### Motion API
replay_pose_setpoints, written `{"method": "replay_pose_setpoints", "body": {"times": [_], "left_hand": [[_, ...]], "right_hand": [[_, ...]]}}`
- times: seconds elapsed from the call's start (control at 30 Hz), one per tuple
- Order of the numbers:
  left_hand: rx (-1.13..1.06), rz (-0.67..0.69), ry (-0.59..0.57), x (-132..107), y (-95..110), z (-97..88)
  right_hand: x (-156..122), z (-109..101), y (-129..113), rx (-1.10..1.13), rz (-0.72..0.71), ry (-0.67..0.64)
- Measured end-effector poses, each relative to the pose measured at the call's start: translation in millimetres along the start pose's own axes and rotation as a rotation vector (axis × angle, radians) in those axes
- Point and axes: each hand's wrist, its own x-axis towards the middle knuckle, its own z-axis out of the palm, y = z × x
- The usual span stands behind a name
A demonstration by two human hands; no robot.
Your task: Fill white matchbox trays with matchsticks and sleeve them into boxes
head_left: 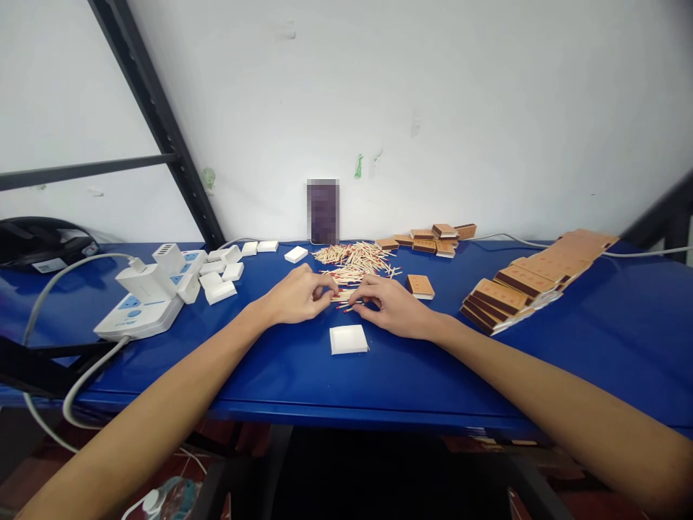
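Loose matches (354, 254) with red heads lie heaped at the middle of the blue table. At the near edge of the heap, my left hand (299, 295) has its thumb and fingers curled together on the left ends of a few matches. Facing it, my right hand (390, 305) pinches at the right ends of the same small bunch (346, 297). How many matches sit between my fingers is hidden. Just below my hands rests a white matchbox tray (349, 339), its inside facing up. A brown matchbox (421, 286) lies right of my right hand.
Several white trays (219, 289) cluster at left beside a power strip (138, 314) with plugs and cables. Long overlapping rows of matchboxes (533, 278) spread at right, and more matchboxes (433, 237) pile at the back. A blurred dark rectangle (323, 211) leans on the wall.
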Motion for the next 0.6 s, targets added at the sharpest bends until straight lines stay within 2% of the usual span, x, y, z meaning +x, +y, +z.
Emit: {"method": "replay_pose_setpoints", "body": {"times": [0.17, 0.43, 0.6], "left_hand": [[-0.071, 0.005, -0.067, -2, -2, -3.1], [0.08, 0.004, -0.127, -2, 0, -9.7], [0.084, -0.001, -0.138, -1, 2, -11.3]], "right_hand": [[1, -1, -1, -0.039, 0.048, 0.028], [0, -1, -1, -0.021, 0.045, -0.001], [-1, -2, -4, 0.017, 0.021, -0.031]]}}
